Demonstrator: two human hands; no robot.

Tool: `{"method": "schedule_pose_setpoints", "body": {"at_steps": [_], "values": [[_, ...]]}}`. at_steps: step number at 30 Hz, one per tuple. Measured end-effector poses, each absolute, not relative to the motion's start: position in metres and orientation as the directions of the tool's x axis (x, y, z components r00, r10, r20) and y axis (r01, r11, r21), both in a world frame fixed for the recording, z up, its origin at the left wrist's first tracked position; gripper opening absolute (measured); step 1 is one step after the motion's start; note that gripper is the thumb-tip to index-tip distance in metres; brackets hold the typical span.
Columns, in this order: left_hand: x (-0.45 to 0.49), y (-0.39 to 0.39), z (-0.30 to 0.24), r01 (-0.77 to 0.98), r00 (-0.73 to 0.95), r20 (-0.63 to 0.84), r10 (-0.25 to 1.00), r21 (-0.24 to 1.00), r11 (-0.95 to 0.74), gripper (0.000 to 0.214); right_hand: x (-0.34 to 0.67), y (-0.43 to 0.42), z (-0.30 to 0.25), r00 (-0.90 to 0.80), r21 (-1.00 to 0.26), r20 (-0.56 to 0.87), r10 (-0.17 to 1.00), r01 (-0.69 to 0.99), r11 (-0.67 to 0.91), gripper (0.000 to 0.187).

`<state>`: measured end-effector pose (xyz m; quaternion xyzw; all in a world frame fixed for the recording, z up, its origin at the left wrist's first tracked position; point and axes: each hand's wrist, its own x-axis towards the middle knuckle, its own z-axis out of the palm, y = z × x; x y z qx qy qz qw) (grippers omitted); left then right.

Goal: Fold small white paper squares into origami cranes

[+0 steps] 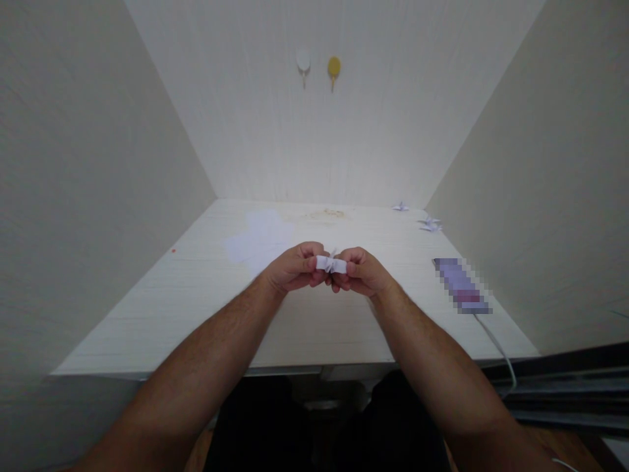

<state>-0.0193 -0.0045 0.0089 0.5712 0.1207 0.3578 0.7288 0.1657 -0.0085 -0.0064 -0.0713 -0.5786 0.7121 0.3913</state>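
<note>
Walled in on three sides by pale panels: left, back, right. Open only toward the near edge of the white desk (196, 308), which runs straight across above dark lap space. Plenty of bare top to the left and in front of the hands; tighter along the right side.

Raised over the middle of the desk, well clear of every edge: left hand (295, 269) and right hand (363, 272), knuckles almost meeting, fingers curled in. Pinched between the fingertips of both, one end each: a small folded paper piece (331, 264), white, held off the surface.

Behind the hands, flat on the top: a pale paper sheet (260, 239). Near the right wall, a flat pixelated object (462, 285), with a white cable (498, 344) trailing over the near edge. High on the back wall, side by side, a white hook (303, 62) and a yellow hook (333, 67). In the far right corner, two little folded paper figures (400, 206) (431, 225), apart from each other. Toward the left edge, an orange speck (173, 250).
</note>
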Motion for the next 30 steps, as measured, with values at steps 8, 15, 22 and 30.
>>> {"method": "schedule_pose_setpoints", "body": {"at_steps": [8,15,22,30], "values": [[-0.0185,-0.0037,0.0046,-0.428,0.727,0.286,0.625,0.899,0.087,0.040,0.1650,-0.0075,-0.0069,-0.668,-0.856,0.409,0.621,-0.517,0.008,0.039],[-0.0181,-0.0019,0.0036,-0.488,0.665,0.295,0.687,0.867,0.101,0.036,0.1637,-0.0056,-0.0090,-0.617,-0.842,0.381,0.688,-0.539,-0.017,0.043],[-0.0150,0.0024,0.0035,-0.570,0.552,0.244,0.798,0.808,0.147,0.040,0.1609,-0.0039,-0.0065,-0.503,-0.793,0.319,0.804,-0.606,-0.064,0.043],[-0.0157,0.0049,0.0018,-0.471,0.479,0.182,0.859,0.879,0.076,0.044,0.1644,0.0001,-0.0074,-0.474,-0.825,0.202,0.857,-0.554,-0.112,0.040]]}}
